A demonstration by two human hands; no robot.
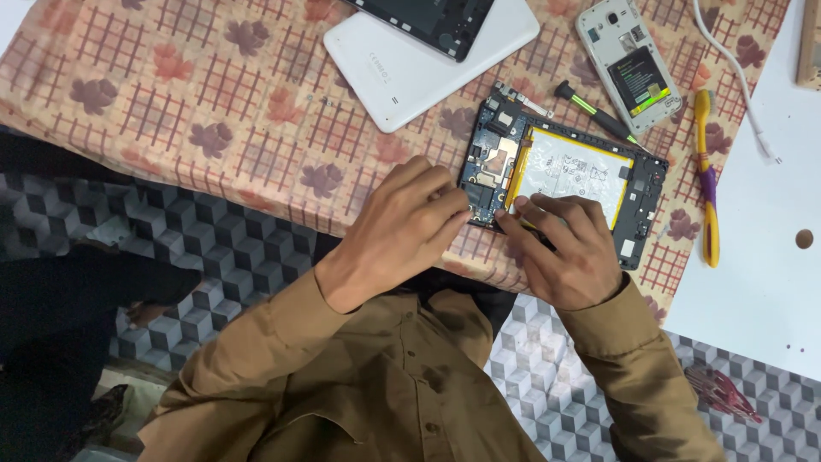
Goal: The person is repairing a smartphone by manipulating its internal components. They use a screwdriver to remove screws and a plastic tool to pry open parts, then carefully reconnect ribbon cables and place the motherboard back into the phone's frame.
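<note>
Opened tablet (564, 175): back cover off, circuit board and white battery (571, 175) exposed. Left hand (402, 231) pinches at the board's near edge; what the fingertips hold, cannot tell. Right hand (569, 252) presses flat beside it, on the battery's near corner. Battery not lifted out; screwdriver (594, 111) lies beyond.

Tablet's near edge (492, 221) under fingers

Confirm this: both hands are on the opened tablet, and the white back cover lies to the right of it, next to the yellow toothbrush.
Not quite. The head view shows the left hand and right hand on the opened tablet, but the white back cover lies up and to its left. The yellow toothbrush is on the right.
</note>
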